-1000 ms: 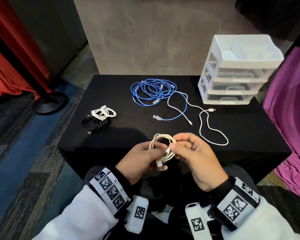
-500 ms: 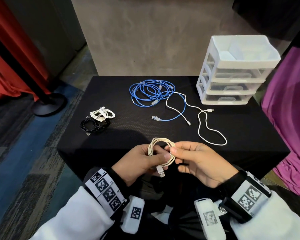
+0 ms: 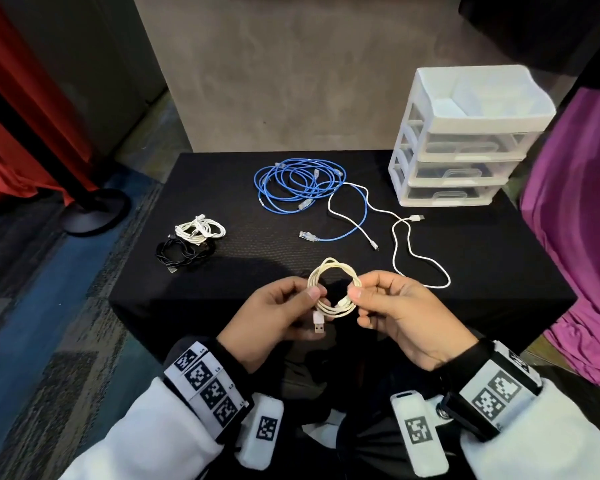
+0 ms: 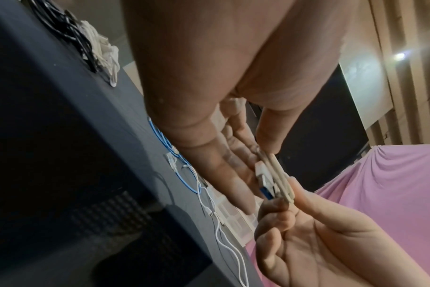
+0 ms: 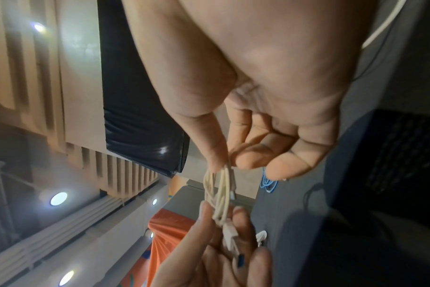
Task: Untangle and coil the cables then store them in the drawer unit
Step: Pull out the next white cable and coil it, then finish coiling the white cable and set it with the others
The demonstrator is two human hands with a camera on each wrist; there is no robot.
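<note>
Cream cable, small round coil, USB plug dangling.

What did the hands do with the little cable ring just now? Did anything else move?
The right hand slid from the middle of the cream cable coil to its right side, so the left hand and right hand now pinch opposite sides and the ring is spread open. The USB plug still hangs down. The cables on the table stayed put.

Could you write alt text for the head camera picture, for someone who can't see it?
Two hands, left hand and right hand, pinch a small coiled cream cable above a black table. Behind lie tangled blue cables, a loose white cable and a closed white drawer unit.
</note>
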